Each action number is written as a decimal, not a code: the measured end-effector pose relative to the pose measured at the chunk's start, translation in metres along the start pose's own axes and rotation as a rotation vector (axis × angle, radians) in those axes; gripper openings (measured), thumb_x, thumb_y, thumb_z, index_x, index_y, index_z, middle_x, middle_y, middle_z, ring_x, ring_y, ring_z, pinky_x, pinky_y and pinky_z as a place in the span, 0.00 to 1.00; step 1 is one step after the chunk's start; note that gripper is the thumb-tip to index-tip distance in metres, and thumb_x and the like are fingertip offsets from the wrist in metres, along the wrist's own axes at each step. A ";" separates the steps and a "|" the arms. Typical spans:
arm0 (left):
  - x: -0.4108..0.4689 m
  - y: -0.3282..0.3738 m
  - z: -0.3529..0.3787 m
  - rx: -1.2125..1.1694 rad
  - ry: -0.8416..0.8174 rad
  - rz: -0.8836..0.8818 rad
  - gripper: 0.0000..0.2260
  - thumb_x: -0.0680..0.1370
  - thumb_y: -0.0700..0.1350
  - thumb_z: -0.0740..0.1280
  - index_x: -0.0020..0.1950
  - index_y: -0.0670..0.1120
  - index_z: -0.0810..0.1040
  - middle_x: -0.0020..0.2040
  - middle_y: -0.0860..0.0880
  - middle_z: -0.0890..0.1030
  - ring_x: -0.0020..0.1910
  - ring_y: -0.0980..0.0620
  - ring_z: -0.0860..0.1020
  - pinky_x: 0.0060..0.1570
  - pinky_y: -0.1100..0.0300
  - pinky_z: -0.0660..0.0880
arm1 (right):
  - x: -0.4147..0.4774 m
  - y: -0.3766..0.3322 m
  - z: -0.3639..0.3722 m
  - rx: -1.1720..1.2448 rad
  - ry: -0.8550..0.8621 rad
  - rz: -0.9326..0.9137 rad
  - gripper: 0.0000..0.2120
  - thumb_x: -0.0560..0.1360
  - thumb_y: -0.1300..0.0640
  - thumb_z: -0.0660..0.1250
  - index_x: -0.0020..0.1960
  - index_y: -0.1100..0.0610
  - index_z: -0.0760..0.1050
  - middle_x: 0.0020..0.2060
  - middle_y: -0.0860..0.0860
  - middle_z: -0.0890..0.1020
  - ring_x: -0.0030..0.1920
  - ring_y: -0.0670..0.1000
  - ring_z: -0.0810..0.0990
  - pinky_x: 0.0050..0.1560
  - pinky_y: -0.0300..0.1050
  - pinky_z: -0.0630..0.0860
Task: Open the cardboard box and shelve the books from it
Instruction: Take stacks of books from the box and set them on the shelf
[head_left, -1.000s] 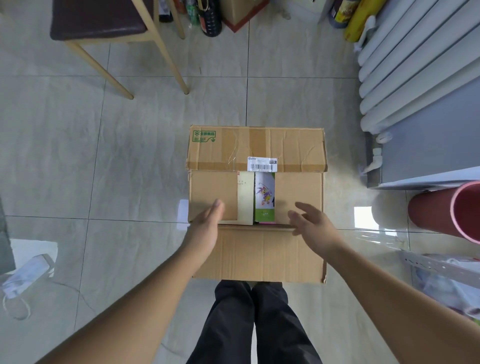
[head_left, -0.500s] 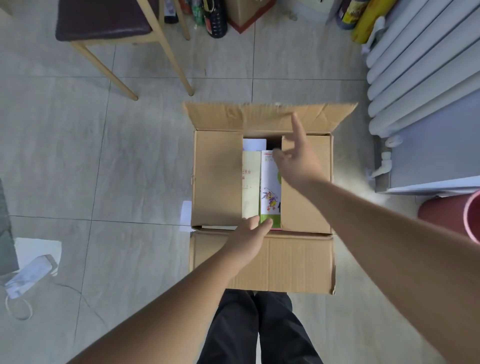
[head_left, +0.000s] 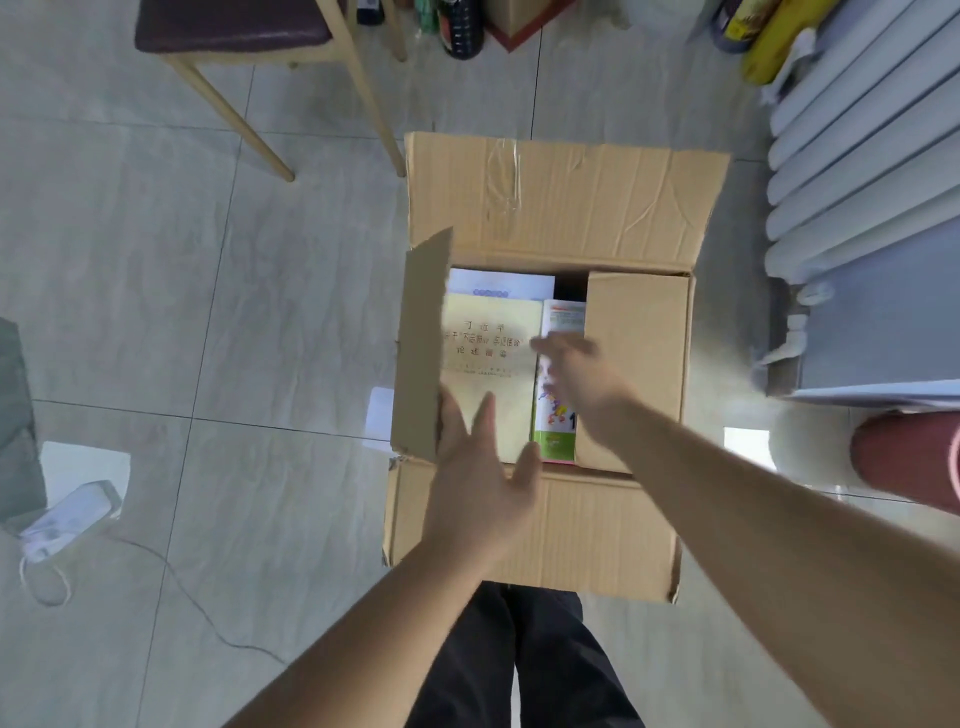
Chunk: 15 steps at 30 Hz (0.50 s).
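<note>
On the pale tiled floor (head_left: 208, 312) the cardboard box (head_left: 571, 530) stands with both long flaps folded out. The left hand (head_left: 480, 499), its grip wide with straight fingers, pushes up the left inner flap (head_left: 421, 353). The right hand (head_left: 576, 374) is blurred, and its grip seems loose and empty beside the right inner flap (head_left: 636, 364), which lies flat. Inside, a cream book (head_left: 488, 374) and a colourful book (head_left: 553, 436) lie side by side. They look stiff, smooth and probably heavy together, so I would take them one at a time, by a long edge.
</note>
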<state>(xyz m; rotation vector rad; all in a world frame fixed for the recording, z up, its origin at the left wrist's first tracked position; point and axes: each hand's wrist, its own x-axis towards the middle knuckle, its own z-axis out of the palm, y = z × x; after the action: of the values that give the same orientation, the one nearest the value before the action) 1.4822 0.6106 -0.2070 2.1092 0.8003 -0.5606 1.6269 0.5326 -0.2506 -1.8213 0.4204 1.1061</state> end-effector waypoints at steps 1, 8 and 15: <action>0.005 -0.003 -0.008 0.028 0.040 -0.011 0.34 0.85 0.56 0.64 0.87 0.50 0.54 0.86 0.46 0.34 0.86 0.48 0.40 0.79 0.56 0.55 | -0.006 0.010 0.005 -0.048 -0.006 0.018 0.19 0.71 0.41 0.69 0.53 0.53 0.74 0.52 0.52 0.74 0.52 0.54 0.74 0.50 0.49 0.74; 0.061 -0.054 -0.053 0.071 0.080 -0.122 0.29 0.82 0.53 0.68 0.81 0.47 0.65 0.84 0.42 0.57 0.84 0.41 0.55 0.80 0.49 0.60 | -0.059 0.045 0.007 -0.353 0.149 -0.236 0.36 0.78 0.46 0.65 0.83 0.53 0.60 0.85 0.53 0.52 0.82 0.56 0.60 0.78 0.55 0.67; 0.082 -0.067 -0.051 -0.085 -0.062 -0.173 0.42 0.79 0.57 0.69 0.87 0.54 0.49 0.86 0.52 0.54 0.83 0.47 0.62 0.73 0.52 0.66 | -0.061 0.081 -0.054 -0.721 0.396 -0.057 0.40 0.78 0.48 0.68 0.84 0.53 0.54 0.85 0.60 0.48 0.85 0.64 0.47 0.81 0.65 0.55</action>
<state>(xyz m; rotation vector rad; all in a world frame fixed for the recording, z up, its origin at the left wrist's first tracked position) 1.4988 0.7122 -0.2627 1.9480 0.9604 -0.6688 1.5669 0.4356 -0.2350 -2.6900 0.1957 0.9131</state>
